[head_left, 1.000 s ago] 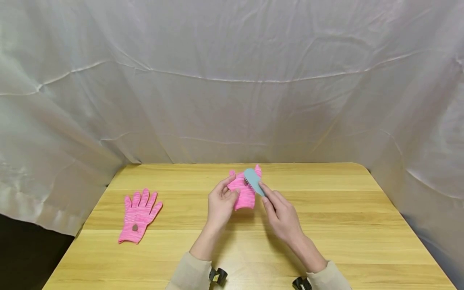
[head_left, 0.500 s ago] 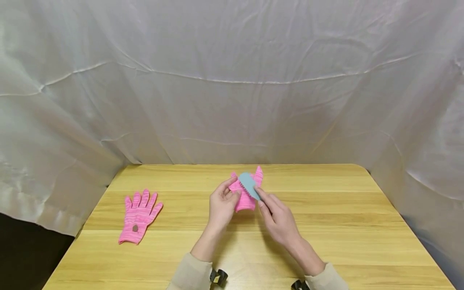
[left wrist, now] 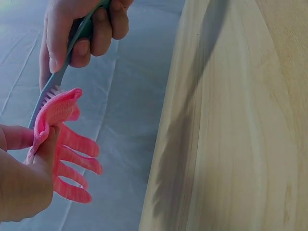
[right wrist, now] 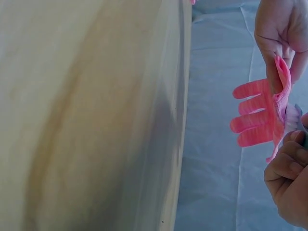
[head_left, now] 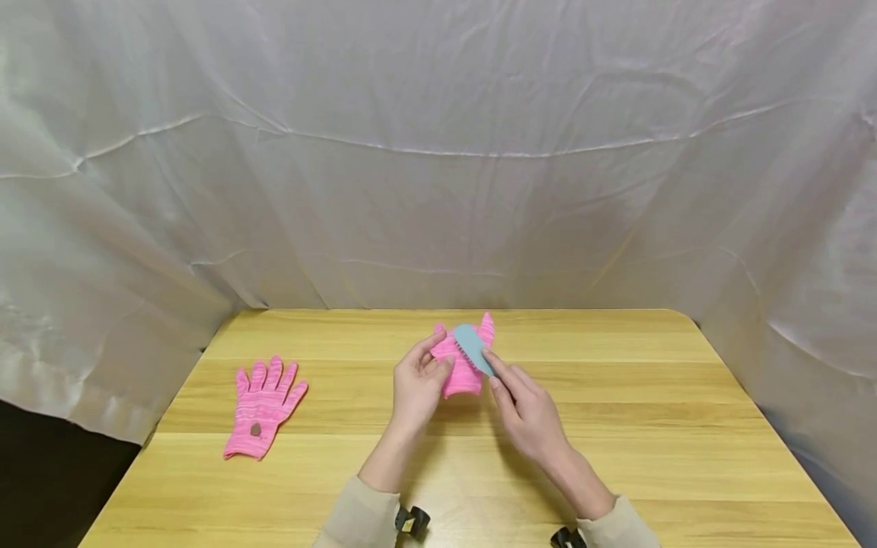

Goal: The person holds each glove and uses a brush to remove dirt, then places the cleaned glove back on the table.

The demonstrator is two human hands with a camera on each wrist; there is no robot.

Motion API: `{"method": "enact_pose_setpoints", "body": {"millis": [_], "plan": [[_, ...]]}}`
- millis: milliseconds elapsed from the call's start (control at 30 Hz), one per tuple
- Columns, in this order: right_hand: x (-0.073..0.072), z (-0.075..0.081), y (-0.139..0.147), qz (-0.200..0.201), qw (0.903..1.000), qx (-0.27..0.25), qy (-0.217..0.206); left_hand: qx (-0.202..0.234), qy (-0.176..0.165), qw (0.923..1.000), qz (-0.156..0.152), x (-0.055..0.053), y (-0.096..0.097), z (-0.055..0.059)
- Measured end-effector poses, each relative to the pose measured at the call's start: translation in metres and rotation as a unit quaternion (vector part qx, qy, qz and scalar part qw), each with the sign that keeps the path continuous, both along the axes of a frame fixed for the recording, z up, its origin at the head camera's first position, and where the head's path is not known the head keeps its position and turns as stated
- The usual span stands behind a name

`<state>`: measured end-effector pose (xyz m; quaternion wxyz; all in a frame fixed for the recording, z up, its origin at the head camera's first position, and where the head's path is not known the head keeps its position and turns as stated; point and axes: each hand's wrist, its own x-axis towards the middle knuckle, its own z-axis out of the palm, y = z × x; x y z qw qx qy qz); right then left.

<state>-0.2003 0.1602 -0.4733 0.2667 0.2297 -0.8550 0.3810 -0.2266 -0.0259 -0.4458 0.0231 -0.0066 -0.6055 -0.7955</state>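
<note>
My left hand (head_left: 416,384) pinches a pink knitted glove (head_left: 463,378) by its side, thumb on the near face, and holds it up above the table. In the left wrist view the fingers of this glove (left wrist: 77,156) hang free behind it. My right hand (head_left: 530,407) grips a blue-grey brush (head_left: 473,346) by its handle, forefinger laid along its back. The brush head slants across the glove's face, its pale bristles (right wrist: 291,119) against the knit in the right wrist view. Much of the glove's palm is hidden by the brush.
A second pink glove (head_left: 263,407) lies flat on the left of the wooden table (head_left: 651,441), fingers pointing away, with a brown spot (head_left: 256,430) near its cuff. A grey-white curtain (head_left: 438,190) hangs behind the table and at both sides.
The brush in my right hand has swept left and down over the glove's face, then shifted slightly back right and up. A dark patch seen earlier beside it is now covered. The left hand barely moved.
</note>
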Motion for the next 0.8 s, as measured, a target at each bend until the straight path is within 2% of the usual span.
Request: {"method": "enact_pose_setpoints", "body": {"millis": [467, 800], "plan": [[-0.0008, 0.0019, 0.0015, -0.01, 0.9999, 0.001, -0.01, 0.003, -0.014, 0.9999, 0.005, 0.0003, -0.0002, 0.0016], [-0.0012, 0.0011, 0.0025, -0.015, 0.9998, 0.002, -0.009, 0.002, 0.001, 0.9999, 0.015, -0.0001, -0.0008, 0.0016]]}}
